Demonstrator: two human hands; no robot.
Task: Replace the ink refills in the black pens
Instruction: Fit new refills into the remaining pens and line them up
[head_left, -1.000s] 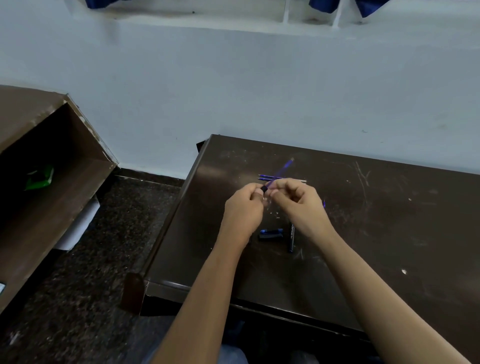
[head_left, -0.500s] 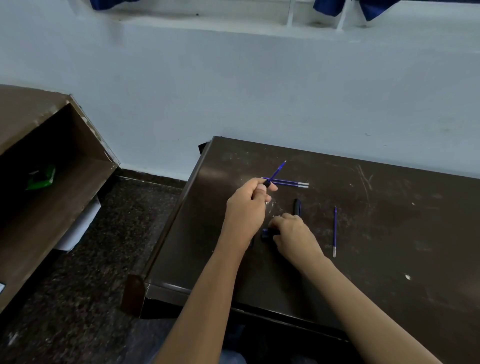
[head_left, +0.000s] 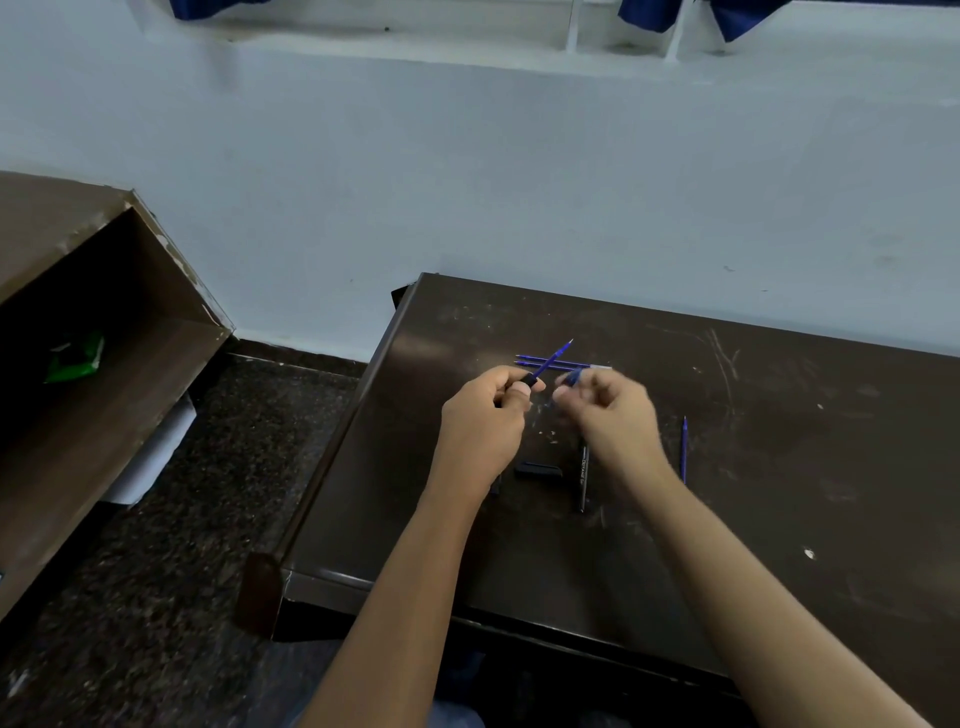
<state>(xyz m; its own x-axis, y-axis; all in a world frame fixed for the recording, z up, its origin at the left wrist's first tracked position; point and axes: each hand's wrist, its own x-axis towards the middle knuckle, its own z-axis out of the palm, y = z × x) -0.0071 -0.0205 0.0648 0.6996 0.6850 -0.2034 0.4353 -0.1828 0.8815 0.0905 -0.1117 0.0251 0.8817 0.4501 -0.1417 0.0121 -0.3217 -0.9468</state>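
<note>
My left hand (head_left: 485, 421) grips a black pen barrel (head_left: 529, 380) with a blue refill (head_left: 551, 359) sticking out of it, pointing up and to the right. My right hand (head_left: 610, 415) is raised beside it and pinches a small bluish pen part (head_left: 572, 377); motion blur hides its shape. On the dark table (head_left: 779, 467) two blue refills (head_left: 563, 362) lie side by side behind the hands. A black pen (head_left: 583, 475) lies below my right hand, a black cap piece (head_left: 537, 471) to its left, and one blue refill (head_left: 684, 449) to the right.
The table's left edge (head_left: 337, 467) drops to a speckled dark floor. A brown open shelf (head_left: 78, 364) stands at the left with a green packet (head_left: 75, 358) inside. A pale blue wall rises behind the table.
My right hand has lifted off the table near the cap piece and come up beside my left hand, now pinching a small part. My left hand has stayed in place with the barrel.
</note>
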